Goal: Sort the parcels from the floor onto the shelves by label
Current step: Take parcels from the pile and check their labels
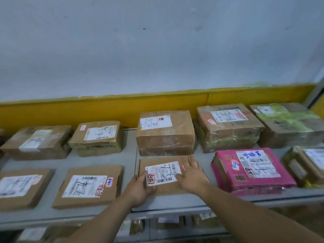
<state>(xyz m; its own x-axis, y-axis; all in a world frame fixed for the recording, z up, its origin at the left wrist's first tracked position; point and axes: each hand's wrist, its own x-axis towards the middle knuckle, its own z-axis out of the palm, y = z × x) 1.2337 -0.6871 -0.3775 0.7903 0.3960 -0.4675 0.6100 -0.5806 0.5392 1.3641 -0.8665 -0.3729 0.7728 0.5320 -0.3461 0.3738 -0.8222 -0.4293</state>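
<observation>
A flat brown parcel (161, 164) with a white label marked "1-5" lies on the grey shelf (129, 160), in the front row at the middle. My left hand (138, 190) grips its near left corner. My right hand (192, 176) lies flat on its right side, fingers spread over the label's edge. Directly behind it stands a taller brown parcel (165, 134), also marked "1-5".
A pink box (252, 171) sits to the right, two flat brown parcels (89, 185) (21, 187) to the left. Several more taped boxes line the back row below a yellow wall band (105, 109). A lower shelf (168, 223) holds more parcels.
</observation>
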